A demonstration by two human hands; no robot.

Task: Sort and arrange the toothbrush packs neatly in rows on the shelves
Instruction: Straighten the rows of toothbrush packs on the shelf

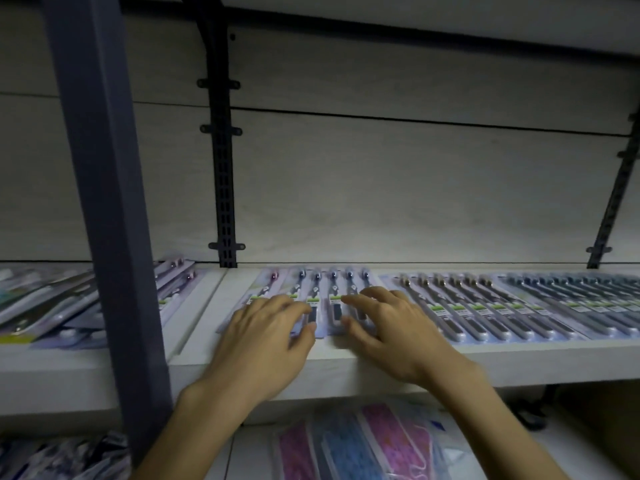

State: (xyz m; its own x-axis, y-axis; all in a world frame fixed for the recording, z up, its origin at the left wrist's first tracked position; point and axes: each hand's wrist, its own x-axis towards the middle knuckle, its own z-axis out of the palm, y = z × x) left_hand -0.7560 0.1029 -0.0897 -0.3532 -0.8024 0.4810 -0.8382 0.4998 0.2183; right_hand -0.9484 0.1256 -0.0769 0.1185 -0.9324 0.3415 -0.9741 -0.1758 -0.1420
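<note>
- While only the head view is on offer, it is showing the left hand (pixel 266 327) and the right hand (pixel 391 323) lying palm-down on a small group of toothbrush packs (pixel 322 292) at the left end of the middle shelf (pixel 519 362).
- Both hands are resting with fingers spread and flat; neither grip is pinching or lifting a pack, and the fingertips are pressing on the lower ends of the packs near the shelf's front edge.
- The person is probably squaring this group into line, which is a judgement from the pose.
- To do it well, the hands should be sliding the packs together with light, even pressure, keeping their lower edges level with the tidy row (pixel 485 306) just to the right and closing the gap between the two.
- Packs under the hands are lying flat, heads pointing to the back wall, overlapping slightly like the neighbours.
- Beyond the blue upright post (pixel 110 202), a looser pile (pixel 52 306) is lying at mixed angles and looks unsorted.
- Below, pink and blue packets (pixel 363 445) are sitting on the lower shelf.
</note>
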